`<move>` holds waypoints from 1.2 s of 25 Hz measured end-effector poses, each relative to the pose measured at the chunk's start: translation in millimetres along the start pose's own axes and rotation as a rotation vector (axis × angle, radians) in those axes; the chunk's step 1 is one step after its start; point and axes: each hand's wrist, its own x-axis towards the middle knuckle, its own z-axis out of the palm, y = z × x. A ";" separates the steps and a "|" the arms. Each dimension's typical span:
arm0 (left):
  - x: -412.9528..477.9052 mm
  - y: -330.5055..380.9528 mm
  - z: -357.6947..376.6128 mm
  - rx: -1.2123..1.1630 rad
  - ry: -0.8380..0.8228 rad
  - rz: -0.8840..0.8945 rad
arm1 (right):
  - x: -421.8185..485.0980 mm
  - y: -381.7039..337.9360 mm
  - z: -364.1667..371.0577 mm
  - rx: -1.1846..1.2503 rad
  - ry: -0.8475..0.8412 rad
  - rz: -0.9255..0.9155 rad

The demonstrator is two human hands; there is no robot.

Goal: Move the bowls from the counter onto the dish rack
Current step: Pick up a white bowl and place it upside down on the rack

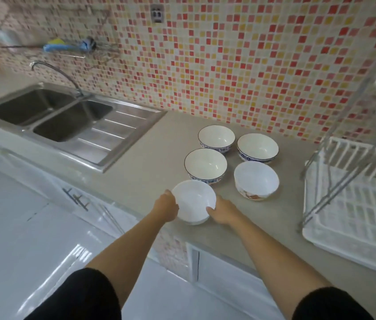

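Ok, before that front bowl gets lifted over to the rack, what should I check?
1. Left hand on plain white bowl: ok, on its left side.
2. Right hand on it: ok, on its right side.
3. Bowl empty: ok.
4. Dish rack tray free: ok, nothing in the visible part.
5. Path right clear: not ok, orange-patterned bowl stands between.
6. Bowl lifted off counter: cannot tell.
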 end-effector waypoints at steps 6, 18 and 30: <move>-22.0 0.9 -38.9 -0.456 0.042 0.083 | -32.5 -18.9 -24.4 0.251 0.218 -0.180; -115.1 233.3 -205.9 -1.110 0.167 0.836 | -209.3 -22.9 -299.0 0.642 0.837 -0.723; -145.6 450.3 -182.2 -0.547 0.140 1.049 | -256.1 166.4 -444.8 0.304 0.892 -0.345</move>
